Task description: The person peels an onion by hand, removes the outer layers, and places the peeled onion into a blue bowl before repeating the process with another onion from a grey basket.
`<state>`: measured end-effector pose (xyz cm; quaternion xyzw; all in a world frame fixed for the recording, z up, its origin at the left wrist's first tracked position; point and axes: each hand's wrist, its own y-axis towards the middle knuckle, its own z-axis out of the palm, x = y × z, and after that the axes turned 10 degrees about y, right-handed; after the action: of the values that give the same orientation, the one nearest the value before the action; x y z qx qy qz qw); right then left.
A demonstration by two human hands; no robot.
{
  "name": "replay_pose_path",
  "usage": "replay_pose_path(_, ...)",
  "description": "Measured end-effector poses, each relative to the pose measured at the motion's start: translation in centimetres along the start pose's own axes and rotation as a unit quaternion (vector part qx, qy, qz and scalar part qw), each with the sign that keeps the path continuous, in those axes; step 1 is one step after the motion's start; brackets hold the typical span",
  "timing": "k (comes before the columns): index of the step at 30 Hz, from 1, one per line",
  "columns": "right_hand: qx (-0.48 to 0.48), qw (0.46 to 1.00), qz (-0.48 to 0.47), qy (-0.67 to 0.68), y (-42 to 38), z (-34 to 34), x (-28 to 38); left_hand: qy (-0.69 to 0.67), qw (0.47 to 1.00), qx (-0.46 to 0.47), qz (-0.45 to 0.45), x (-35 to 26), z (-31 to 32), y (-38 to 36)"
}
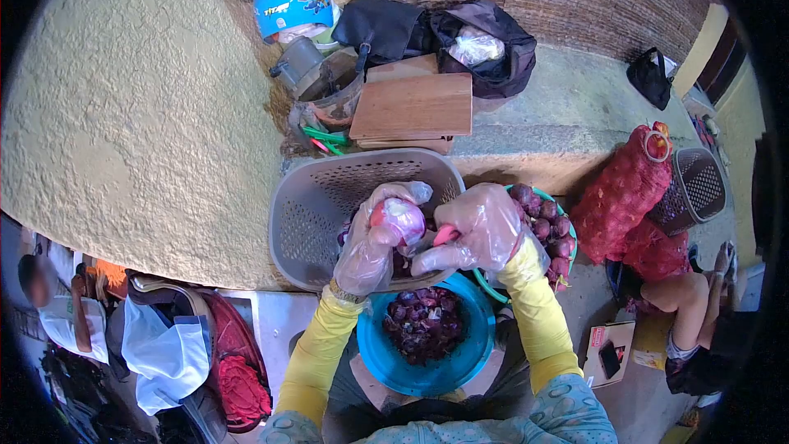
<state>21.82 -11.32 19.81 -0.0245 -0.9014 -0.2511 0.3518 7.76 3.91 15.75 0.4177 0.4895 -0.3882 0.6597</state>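
My left hand (369,242), in a clear plastic glove, is closed around a partly peeled red onion (401,220) with pale, shiny layers showing. Close beside it is my right hand (481,228), gloved too, its fingers curled round a small red-pink object (446,234) whose kind I cannot tell. Both hands are over the front of a grey perforated basket (288,222), with some onions partly hidden inside. Below them a blue basin (371,366) holds dark purple onion skins (423,327). Unpeeled red onions (542,214) fill a green-rimmed container (575,240) at my right.
Beyond the basket, wooden boards (411,107) and black bags (485,41) rest on a ledge. Red mesh sacks of onions (622,189) stand at the right by a dark crate (697,185). A person (74,312) is at far left; another person's leg (678,300) shows at right.
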Motion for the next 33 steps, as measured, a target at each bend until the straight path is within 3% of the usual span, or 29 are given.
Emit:
replay_pose_path(3, -0.083, 0.993, 0.050, 0.065, -0.3, 0.3, -1.1, -0.005, 0.999, -0.019, -0.034, 0.0, -0.5, 0.0)
replay_pose_path(5, -0.096, 0.986, 0.101, 0.091, -0.2, 1.2, -1.1, -0.076, 0.994, 0.057, -0.047, 0.9, -1.6, -0.2)
replay_pose_path(7, -0.149, 0.928, 0.123, 0.318, 0.1, 2.5, -1.7, -0.071, 0.995, 0.032, -0.059, 1.5, -1.6, 0.0)
replay_pose_path(9, -0.105, 0.930, 0.158, 0.316, 0.1, 2.0, -1.6, -0.065, 0.995, 0.007, -0.071, 1.6, -1.2, 0.3)
replay_pose_path(11, -0.108, 0.907, 0.170, 0.371, -0.1, 3.1, -2.7, -0.183, 0.981, 0.001, -0.058, 1.7, -0.9, 0.5)
replay_pose_path(15, -0.131, 0.859, 0.203, 0.451, 0.3, 4.0, -2.9, -0.194, 0.979, 0.030, -0.062, 1.3, -1.0, 1.0)
replay_pose_path(17, -0.141, 0.843, 0.199, 0.479, 0.0, 4.7, -4.3, -0.109, 0.988, 0.031, -0.106, 0.2, -0.7, 1.0)
replay_pose_path(19, -0.150, 0.854, 0.202, 0.456, -0.3, 4.8, -5.2, -0.105, 0.988, 0.029, -0.111, -0.3, -0.8, 0.8)
replay_pose_path(21, -0.140, 0.907, 0.186, 0.350, -0.3, 4.4, -5.2, -0.100, 0.988, 0.028, -0.116, -0.7, -0.8, 0.8)
replay_pose_path(25, -0.193, 0.909, 0.156, 0.333, 0.0, 4.3, -4.1, -0.087, 0.990, 0.032, -0.102, -0.7, -1.1, 0.8)
replay_pose_path(27, -0.186, 0.941, 0.160, 0.234, -0.1, 4.5, -4.5, -0.066, 0.991, 0.041, -0.107, 0.0, -1.4, 0.8)
replay_pose_path(33, -0.240, 0.939, 0.145, 0.198, 0.3, 5.5, -4.6, -0.037, 0.993, 0.039, -0.106, 0.4, -1.2, 0.9)
